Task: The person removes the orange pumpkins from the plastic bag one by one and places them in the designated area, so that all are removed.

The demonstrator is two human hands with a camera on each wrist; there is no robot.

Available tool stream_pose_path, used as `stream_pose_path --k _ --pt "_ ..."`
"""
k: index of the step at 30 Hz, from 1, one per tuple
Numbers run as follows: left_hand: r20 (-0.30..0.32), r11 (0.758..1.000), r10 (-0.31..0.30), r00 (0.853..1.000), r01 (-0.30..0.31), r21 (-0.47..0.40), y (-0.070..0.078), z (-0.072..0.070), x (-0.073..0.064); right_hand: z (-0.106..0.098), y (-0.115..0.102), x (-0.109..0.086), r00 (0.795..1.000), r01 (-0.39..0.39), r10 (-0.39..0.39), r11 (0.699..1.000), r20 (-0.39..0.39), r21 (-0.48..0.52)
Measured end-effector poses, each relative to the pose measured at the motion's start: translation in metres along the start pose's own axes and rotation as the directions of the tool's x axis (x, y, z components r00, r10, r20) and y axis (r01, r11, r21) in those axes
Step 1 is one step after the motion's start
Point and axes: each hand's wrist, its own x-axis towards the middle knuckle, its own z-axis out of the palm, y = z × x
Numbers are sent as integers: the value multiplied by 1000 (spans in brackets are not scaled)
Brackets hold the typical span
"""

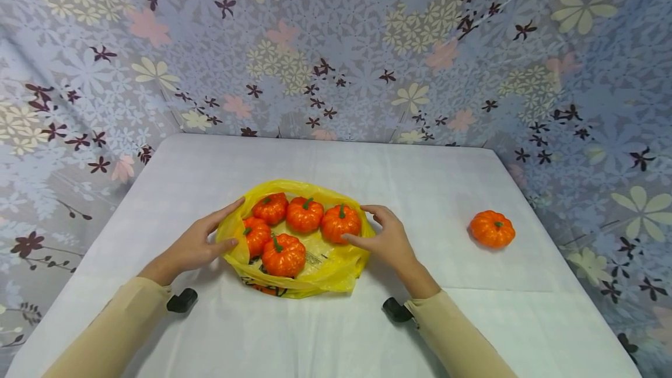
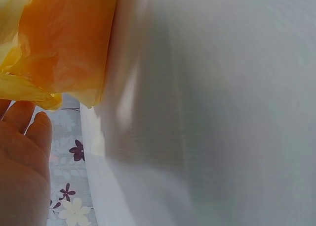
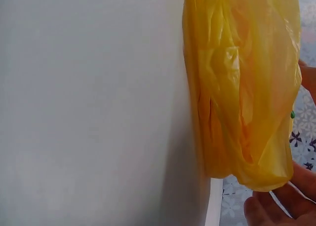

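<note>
A yellow plastic bag (image 1: 336, 276) sits on the table with its mouth spread wide. Inside it lie several small orange pumpkins (image 1: 283, 255) with green stems. My left hand (image 1: 196, 244) is at the bag's left side, thumb and fingers spread apart along the rim; its fingertips (image 2: 37, 129) meet the plastic in the left wrist view. On the opposite side, my right hand (image 1: 391, 241) has its thumb over the rim near the rightmost pumpkin (image 1: 341, 225). Its other fingers (image 3: 291, 199) reach along the outside of the bag, loosely extended.
One more orange pumpkin (image 1: 492, 229) rests on the right part of the table, away from the bag. White cloth covers the table (image 1: 420, 179). Behind it and at both sides hangs a flowered curtain (image 1: 336, 45). A dark camera is worn at each wrist.
</note>
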Motion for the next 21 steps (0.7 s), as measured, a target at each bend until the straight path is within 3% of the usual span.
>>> stream_pose_path --k 21 --pt "-3 1000 3 1000 -3 -12 2 2 0 16 -11 9 995 -70 74 995 64 -64"
